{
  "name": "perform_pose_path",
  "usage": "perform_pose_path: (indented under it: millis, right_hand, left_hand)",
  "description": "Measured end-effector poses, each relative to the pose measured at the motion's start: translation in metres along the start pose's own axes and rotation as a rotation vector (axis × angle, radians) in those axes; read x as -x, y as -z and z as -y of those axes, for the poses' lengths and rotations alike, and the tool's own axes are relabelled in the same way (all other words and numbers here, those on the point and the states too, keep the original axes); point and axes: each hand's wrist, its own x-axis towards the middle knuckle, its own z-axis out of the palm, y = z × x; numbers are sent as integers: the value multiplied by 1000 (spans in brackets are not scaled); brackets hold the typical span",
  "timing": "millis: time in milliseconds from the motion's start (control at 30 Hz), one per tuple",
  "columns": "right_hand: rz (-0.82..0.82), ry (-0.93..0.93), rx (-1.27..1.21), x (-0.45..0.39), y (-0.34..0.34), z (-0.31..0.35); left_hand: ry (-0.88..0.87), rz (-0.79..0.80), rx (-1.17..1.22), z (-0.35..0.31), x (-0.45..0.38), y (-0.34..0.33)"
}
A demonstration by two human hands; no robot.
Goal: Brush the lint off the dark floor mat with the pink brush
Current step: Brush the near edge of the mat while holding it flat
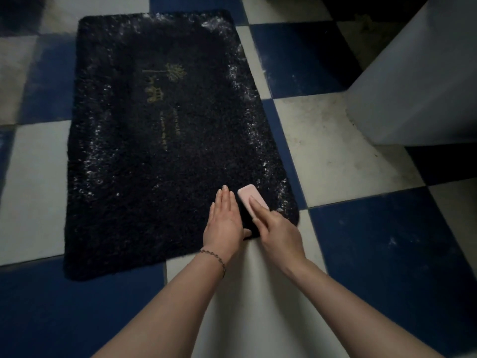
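My right hand (277, 232) grips the brush (251, 200) on the mat's (154, 151) near right corner. My left hand (224, 220) lies flat just beside it, fingers straight.

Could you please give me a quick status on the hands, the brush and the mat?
Left hand flat on dark mat, near corner. Right hand grips pink brush, on the pile. Whitish lint along right edge. Nothing in the way.

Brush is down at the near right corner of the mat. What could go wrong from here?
1. The pink brush works near the dark mat's right edge, so lint could land on the checkered floor.
2. Only the left hand flat on the mat pins it; strokes may bunch that corner.
3. The right hand may miss the far lint.
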Motion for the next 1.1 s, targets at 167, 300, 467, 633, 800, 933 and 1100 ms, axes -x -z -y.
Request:
perform_pose_path:
  millis: [167, 300, 467, 633, 800, 933, 1100]
  right_hand:
    - [48, 45, 84, -27, 0, 9]
    - [19, -64, 72, -20, 18, -22]
    - [-29, -130, -6, -18, 21, -29]
    - [-31, 17, 67, -12, 8, -1]
    - [19, 66, 76, -46, -4, 24]
    - [23, 35, 133, -53, 8, 8]
    - [-24, -134, 28, -37, 23, -26]
  left_hand:
    - [11, 41, -38, -6, -6, 3]
    - [45, 65, -94, -7, -6, 3]
    - [48, 70, -88, -6, -8, 5]
    - [72, 58, -69, -10, -6, 2]
    - [68, -37, -55, -13, -6, -5]
    - [77, 38, -87, -12, -7, -3]
    - [80, 42, -78, -12, -6, 2]
